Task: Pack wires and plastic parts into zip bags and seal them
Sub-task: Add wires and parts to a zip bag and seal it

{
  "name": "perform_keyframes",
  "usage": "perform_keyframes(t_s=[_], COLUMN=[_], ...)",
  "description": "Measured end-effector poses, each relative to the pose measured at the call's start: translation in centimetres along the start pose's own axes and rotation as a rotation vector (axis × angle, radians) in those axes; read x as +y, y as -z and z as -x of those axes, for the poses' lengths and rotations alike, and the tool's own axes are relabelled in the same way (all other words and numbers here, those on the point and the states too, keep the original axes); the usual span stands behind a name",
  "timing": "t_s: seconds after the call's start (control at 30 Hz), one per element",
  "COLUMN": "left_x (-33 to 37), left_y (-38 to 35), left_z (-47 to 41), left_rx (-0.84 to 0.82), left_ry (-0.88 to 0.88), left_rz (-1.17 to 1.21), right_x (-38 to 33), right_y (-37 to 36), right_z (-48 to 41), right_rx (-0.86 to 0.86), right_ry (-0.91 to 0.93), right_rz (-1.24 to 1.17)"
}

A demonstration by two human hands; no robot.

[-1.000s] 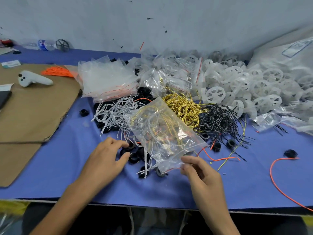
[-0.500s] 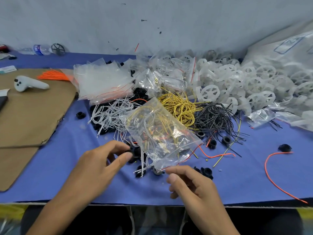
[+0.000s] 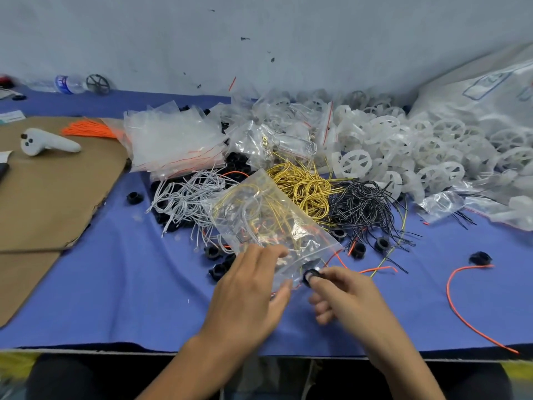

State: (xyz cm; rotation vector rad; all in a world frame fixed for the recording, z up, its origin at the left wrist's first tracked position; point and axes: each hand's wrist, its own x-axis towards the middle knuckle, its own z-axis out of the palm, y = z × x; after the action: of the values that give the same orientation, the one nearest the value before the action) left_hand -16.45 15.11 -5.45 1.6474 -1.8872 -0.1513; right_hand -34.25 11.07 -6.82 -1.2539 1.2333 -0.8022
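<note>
**Markings.** The bottle (image 3: 67, 83) lying by the far wall carries a blue label, and its text is too small to read. The large clear sack (image 3: 473, 99) at the right bears a blue printed outline with no legible wording. A small card (image 3: 13, 116) at the left edge shows print that cannot be made out.

**Obstructed or cut-off items.**
- The sack is cut off by the right frame edge, and the cardboard sheet (image 3: 52, 197) by the left edge.
- Black parts lie partly hidden beneath the white wires (image 3: 187, 197) and the stack of empty bags (image 3: 173, 140).
- The contents of the packed bags behind the yellow wires (image 3: 302, 186) are obscured by glare.
- The white wheels (image 3: 403, 151) overlap in a heap, so single pieces at the back are indistinct.

**Hands.**
- The left hand (image 3: 251, 295) grips the near corner of the zip bag (image 3: 274, 223), fingers on top and thumb at the mouth edge.
- The right hand (image 3: 343, 295) pinches a black ring (image 3: 311, 275) between thumb and forefinger. The ring is right at the bag mouth, touching the plastic. The remaining fingers are curled below.

**Task item location.** The zip bag lies on the blue tabletop (image 3: 129, 298), in front of the yellow wires and just beside the black wires (image 3: 363, 206). Its mouth faces the person. Yellow, white and orange wires show through it.
</note>
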Motion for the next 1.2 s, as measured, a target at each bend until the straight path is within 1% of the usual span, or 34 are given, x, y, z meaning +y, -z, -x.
perform_keyframes(t_s=[0.07, 0.1, 0.17, 0.23, 0.3, 0.4, 0.43, 0.47, 0.5, 0.57, 0.6, 0.67, 0.7, 0.77, 0.8, 0.9, 0.97, 1.03, 1.1, 1.2], left_x=[0.0, 0.0, 0.0, -0.1, -0.4, -0.5, -0.5, -0.5, -0.5, -0.4, -0.3, -0.3, -0.3, -0.4, -0.5, -0.7, -0.8, -0.7, -0.6, -0.5], left_y=[-0.1, 0.0, 0.1, 0.4, 0.4, 0.2, 0.1, 0.0, 0.0, -0.1, -0.1, -0.1, -0.1, 0.0, 0.1, 0.2, 0.4, 0.5, 0.5, 0.4], left_z=[-0.6, -0.8, -1.1, -1.3, -1.3, -1.2, -1.2, -1.2, -1.2, -1.3, -1.3, -1.3, -1.2, -1.1, -1.0, -0.9, -0.8, -0.8, -0.9, -1.1], left_rx=[0.061, 0.079, 0.097, 0.108, 0.093, 0.056, 0.05, 0.045, 0.04, 0.036, 0.036, 0.04, 0.045, 0.052, 0.054, 0.04, 0.029, 0.025, 0.031, 0.046], left_ry=[0.014, 0.019, 0.02, 0.015, 0.019, 0.025, 0.028, 0.031, 0.035, 0.034, 0.032, 0.028, 0.027, 0.021, 0.022, 0.032, 0.036, 0.038, 0.033, 0.032], left_rz=[0.028, 0.045, 0.084, 0.11, 0.138, 0.169, 0.177, 0.186, 0.192, 0.195, 0.194, 0.195, 0.193, 0.177, 0.166, 0.141, 0.128, 0.125, 0.129, 0.131], right_x=[-1.1, -1.6, -2.3, -2.3, -2.1, -2.6, -3.0, -3.6, -4.2, -5.1, -5.4, -6.0, -6.2, -6.2, -6.1, -5.5, -5.2, -5.2, -5.4, -6.3], right_y=[-2.0, -3.1, -4.3, -3.9, -2.3, 1.5, 3.0, 4.5, 6.0, 8.9, 10.3, 12.9, 13.9, 15.2, 15.6, 16.2, 16.6, 17.2, 17.7, 18.4], right_z=[-2.1, -2.8, -3.6, -3.4, -2.2, -0.9, -0.9, -1.4, -2.2, -5.2, -7.1, -11.1, -12.9, -15.9, -16.9, -18.6, -19.0, -18.9, -18.2, -15.2], right_rx=[-0.099, -0.165, -0.261, -0.259, -0.192, -0.208, -0.187, -0.126, -0.027, 0.219, 0.346, 0.551, 0.612, 0.653, 0.646, 0.604, 0.601, 0.632, 0.707, 0.78], right_ry=[0.081, 0.104, 0.11, 0.135, 0.172, 0.193, 0.189, 0.195, 0.217, 0.269, 0.29, 0.276, 0.238, 0.122, 0.078, 0.016, 0.007, 0.045, 0.119, 0.31], right_rz=[-0.099, -0.196, -0.31, -0.264, -0.16, -0.002, 0.04, 0.082, 0.124, 0.237, 0.331, 0.542, 0.602, 0.641, 0.674, 0.739, 0.677, 0.582, 0.491, 0.476])
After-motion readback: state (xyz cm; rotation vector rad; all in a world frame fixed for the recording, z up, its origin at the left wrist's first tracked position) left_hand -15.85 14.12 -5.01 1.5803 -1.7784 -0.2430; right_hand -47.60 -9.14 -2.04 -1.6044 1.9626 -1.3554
